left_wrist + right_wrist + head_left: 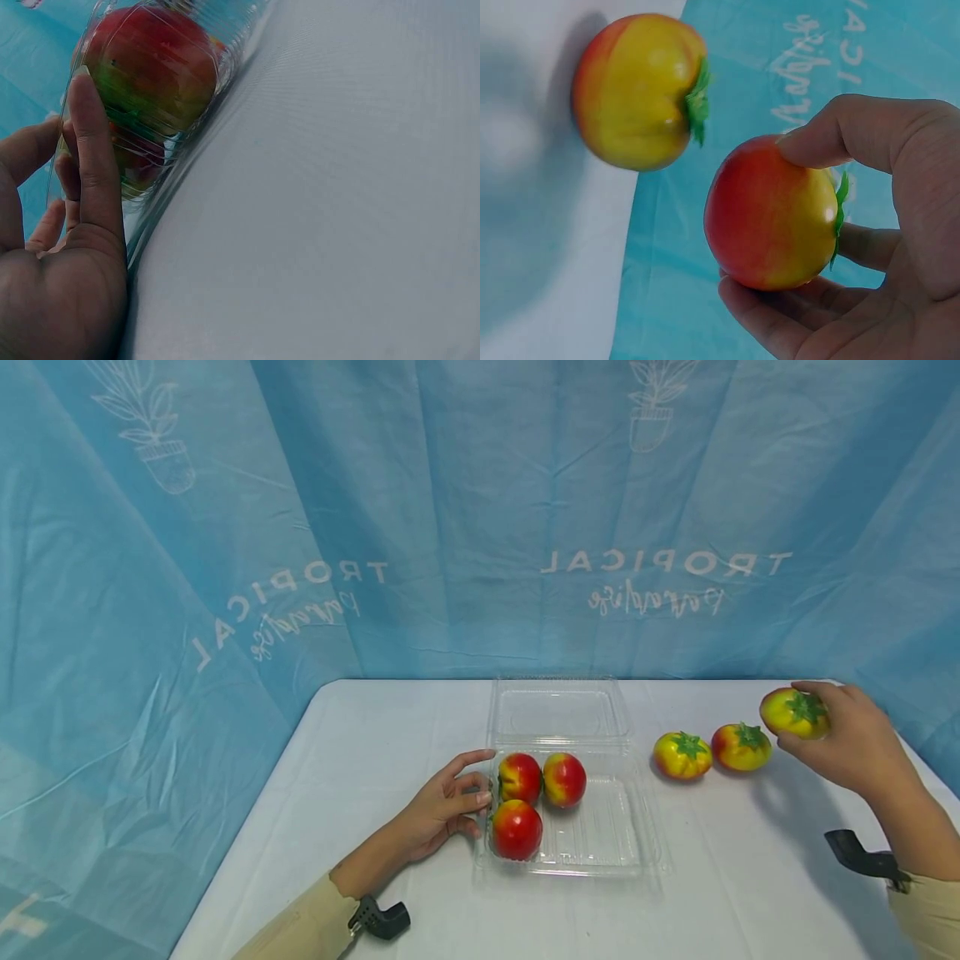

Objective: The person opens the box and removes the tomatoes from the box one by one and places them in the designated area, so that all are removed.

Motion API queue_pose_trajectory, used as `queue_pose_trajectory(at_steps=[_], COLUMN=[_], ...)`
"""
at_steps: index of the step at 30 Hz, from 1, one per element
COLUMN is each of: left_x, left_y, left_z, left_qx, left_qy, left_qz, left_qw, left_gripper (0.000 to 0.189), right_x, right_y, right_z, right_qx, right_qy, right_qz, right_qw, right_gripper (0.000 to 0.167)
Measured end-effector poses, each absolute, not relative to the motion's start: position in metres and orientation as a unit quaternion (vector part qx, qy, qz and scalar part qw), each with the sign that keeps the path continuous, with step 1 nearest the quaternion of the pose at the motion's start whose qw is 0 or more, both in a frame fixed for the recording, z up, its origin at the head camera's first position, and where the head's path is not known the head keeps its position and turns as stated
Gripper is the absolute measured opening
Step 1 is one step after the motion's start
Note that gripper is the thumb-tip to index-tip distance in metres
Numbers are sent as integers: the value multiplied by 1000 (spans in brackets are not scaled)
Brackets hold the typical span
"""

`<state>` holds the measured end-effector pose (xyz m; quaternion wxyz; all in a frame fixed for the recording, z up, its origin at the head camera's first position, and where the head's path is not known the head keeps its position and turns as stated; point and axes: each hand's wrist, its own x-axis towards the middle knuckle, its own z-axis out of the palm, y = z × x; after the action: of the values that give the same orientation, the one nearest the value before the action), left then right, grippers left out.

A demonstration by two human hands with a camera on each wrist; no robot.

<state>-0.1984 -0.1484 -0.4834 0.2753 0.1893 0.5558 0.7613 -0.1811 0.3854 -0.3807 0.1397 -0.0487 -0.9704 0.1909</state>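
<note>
At the right, my right hand holds a red-and-yellow tomato above the table, thumb on one side and fingers on the other. Its green leafy top faces the palm. Two similar tomatoes, a left one and a right one, sit on the table nearby. My left hand pinches the left rim of a clear plastic container, its index finger stretched along the outer wall. Inside, three redder tomatoes lie at the left: a back one, a front one and one beside them.
The container's hinged lid lies back, away from me. A white cloth covers the table. Blue printed curtains hang behind it and at the left. Black wrist mounts sit on both sleeves.
</note>
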Motion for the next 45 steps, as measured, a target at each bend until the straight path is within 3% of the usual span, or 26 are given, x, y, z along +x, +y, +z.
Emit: queue_pose_trajectory(at_steps=[26, 38, 45], left_x=[-199, -199, -199], left_y=[-149, -149, -150], left_z=[-483, -483, -482], left_qx=[184, 179, 180], left_qy=[556, 562, 562], left_qz=[761, 757, 756], left_qw=[279, 281, 284], left_gripper=[67, 68, 67], right_x=[-196, -198, -199], right_y=[430, 441, 441], right_z=[-417, -419, -419], right_qx=[-72, -50, -37], right_qy=[-976, -979, -980], right_qz=[191, 196, 196], right_qw=[72, -5, -15], right_gripper=[74, 85, 86])
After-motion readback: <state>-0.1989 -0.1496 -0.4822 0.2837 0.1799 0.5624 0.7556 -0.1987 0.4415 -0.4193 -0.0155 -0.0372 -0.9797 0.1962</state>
